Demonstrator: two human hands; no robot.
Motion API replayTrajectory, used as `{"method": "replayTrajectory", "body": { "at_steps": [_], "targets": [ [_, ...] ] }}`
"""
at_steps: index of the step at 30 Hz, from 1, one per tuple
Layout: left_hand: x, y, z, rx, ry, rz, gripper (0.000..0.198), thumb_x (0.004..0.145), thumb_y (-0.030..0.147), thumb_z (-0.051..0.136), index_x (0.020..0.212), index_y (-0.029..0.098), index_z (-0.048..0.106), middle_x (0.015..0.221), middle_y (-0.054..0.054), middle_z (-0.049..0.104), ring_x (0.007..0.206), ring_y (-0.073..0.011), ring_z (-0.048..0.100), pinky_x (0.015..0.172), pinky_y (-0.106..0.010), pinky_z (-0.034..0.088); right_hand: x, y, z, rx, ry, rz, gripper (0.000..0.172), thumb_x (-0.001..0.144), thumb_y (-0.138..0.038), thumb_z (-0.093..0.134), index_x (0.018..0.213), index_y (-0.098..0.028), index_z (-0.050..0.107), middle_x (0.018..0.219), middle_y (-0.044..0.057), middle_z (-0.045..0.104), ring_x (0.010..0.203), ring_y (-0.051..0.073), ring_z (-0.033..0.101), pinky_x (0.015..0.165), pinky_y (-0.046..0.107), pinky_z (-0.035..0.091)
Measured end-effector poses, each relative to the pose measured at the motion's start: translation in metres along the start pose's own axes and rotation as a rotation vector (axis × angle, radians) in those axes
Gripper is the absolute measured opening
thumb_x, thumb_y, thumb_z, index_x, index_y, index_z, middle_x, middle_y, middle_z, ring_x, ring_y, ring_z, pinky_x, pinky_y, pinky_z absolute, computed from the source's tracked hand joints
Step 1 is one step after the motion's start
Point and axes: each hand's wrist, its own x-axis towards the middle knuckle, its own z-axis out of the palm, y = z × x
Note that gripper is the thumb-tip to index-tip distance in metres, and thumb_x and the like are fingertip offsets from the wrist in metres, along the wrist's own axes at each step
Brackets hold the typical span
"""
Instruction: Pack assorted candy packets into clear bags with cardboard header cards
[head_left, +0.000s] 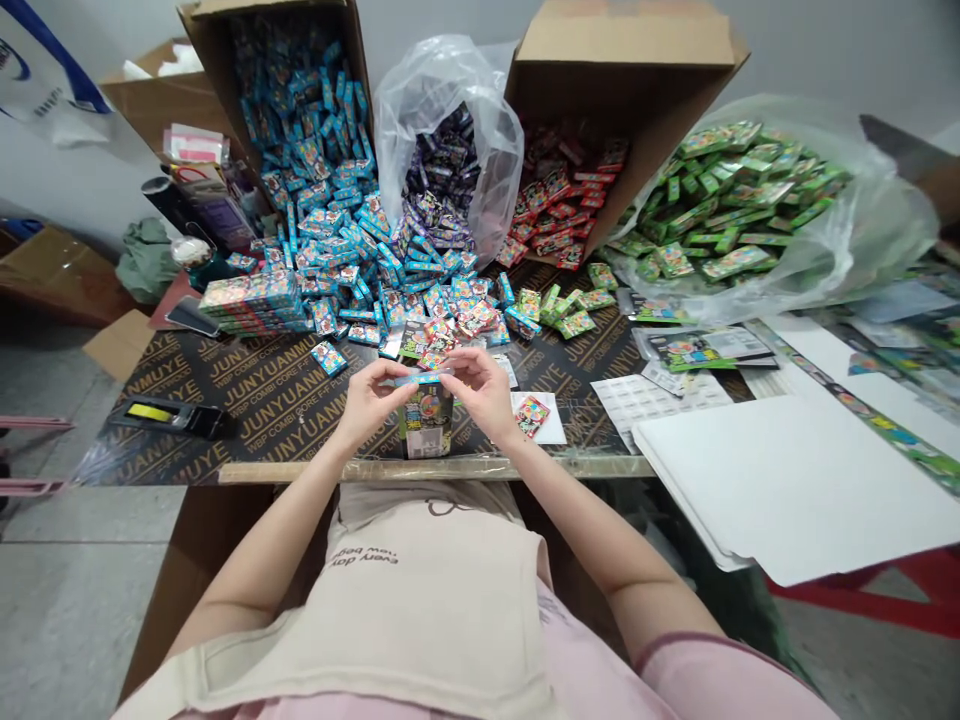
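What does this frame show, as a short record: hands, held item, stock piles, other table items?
left hand: pinches one end of the blue packet
right hand: pinches the other end
below the hands: small printed box standing on the table
stock at the back, left to right: blue packs, purple packs, red packs, green packs
right side: white sheets

Blue packets [330, 190], purple packets [442, 160], red packets [559, 195], green packets [720, 200].
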Motion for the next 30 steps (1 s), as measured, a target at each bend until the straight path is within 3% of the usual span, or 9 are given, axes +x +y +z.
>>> {"method": "replayTrajectory", "body": {
  "at_steps": [8,10,14,18,21,23,26,30],
  "targets": [
    [0.005,0.024,-0.010,0.120,-0.090,-0.064,0.020,0.068,0.033,0.076,0.069,0.014,0.069,0.063,-0.002,0.069,0.055,-0.0138,0.062,0.054,-0.023,0.050,-0.004,-0.018,-0.001,0.039,-0.059,0.031,0.037,0.067,-0.026,0.075,0.098,-0.023,0.055,0.073,-0.003,0.064,0.068,0.013,0.062,0.066,0.027,0.051],
    [0.000,0.026,-0.010,0.202,-0.090,0.017,0.017,0.071,0.031,0.074,0.070,0.015,0.070,0.065,-0.003,0.070,0.056,-0.0140,0.064,0.055,-0.023,0.051,-0.005,-0.018,0.000,0.036,-0.045,0.022,0.036,0.067,-0.024,0.074,0.097,-0.023,0.054,0.072,-0.004,0.064,0.067,0.013,0.062,0.066,0.027,0.051],
    [-0.011,0.029,-0.013,0.420,-0.102,0.312,0.012,0.079,0.027,0.069,0.072,0.017,0.070,0.075,-0.004,0.072,0.068,-0.0148,0.067,0.065,-0.025,0.054,-0.010,-0.014,0.003,-0.022,-0.037,-0.049,0.031,0.072,-0.022,0.071,0.098,-0.023,0.055,0.072,-0.004,0.066,0.070,0.014,0.066,0.072,0.029,0.054],
    [-0.017,0.027,-0.013,0.539,-0.096,0.534,0.006,0.083,0.021,0.065,0.080,0.018,0.070,0.082,-0.005,0.072,0.072,-0.0139,0.068,0.069,-0.024,0.055,-0.018,-0.004,-0.002,-0.211,-0.010,-0.271,0.021,0.081,-0.023,0.065,0.101,-0.024,0.057,0.080,-0.001,0.070,0.077,0.016,0.070,0.078,0.032,0.055],
    [-0.018,0.024,-0.010,0.607,-0.133,0.612,0.010,0.086,0.017,0.061,0.088,0.019,0.070,0.087,-0.005,0.072,0.076,-0.0133,0.068,0.070,-0.023,0.053,-0.026,0.006,-0.011,-0.381,-0.037,-0.574,0.010,0.087,-0.022,0.059,0.097,-0.025,0.061,0.088,0.003,0.073,0.088,0.018,0.070,0.082,0.033,0.055],
    [-0.017,0.021,-0.006,0.655,-0.163,0.629,0.017,0.088,0.017,0.056,0.097,0.021,0.070,0.092,-0.006,0.070,0.079,-0.0135,0.066,0.070,-0.024,0.052,-0.028,0.008,-0.017,-0.425,-0.055,-0.656,0.011,0.089,-0.021,0.057,0.098,-0.025,0.062,0.092,0.004,0.073,0.093,0.018,0.069,0.083,0.034,0.054],
    [-0.015,0.016,-0.001,0.660,-0.153,0.627,0.020,0.090,0.019,0.054,0.101,0.022,0.070,0.091,-0.006,0.068,0.080,-0.0142,0.064,0.069,-0.025,0.051,-0.022,0.000,-0.023,-0.392,0.042,-0.539,0.013,0.087,-0.025,0.062,0.100,-0.024,0.062,0.090,0.003,0.071,0.085,0.018,0.067,0.082,0.036,0.054],
    [-0.012,0.014,0.004,0.575,-0.110,0.554,0.015,0.088,0.022,0.057,0.087,0.021,0.072,0.081,-0.005,0.066,0.076,-0.0151,0.062,0.066,-0.026,0.049,-0.002,-0.029,-0.025,-0.333,0.192,-0.403,0.018,0.079,-0.038,0.072,0.077,-0.024,0.062,0.082,0.002,0.064,0.082,0.019,0.061,0.077,0.036,0.051]
  ]
}}
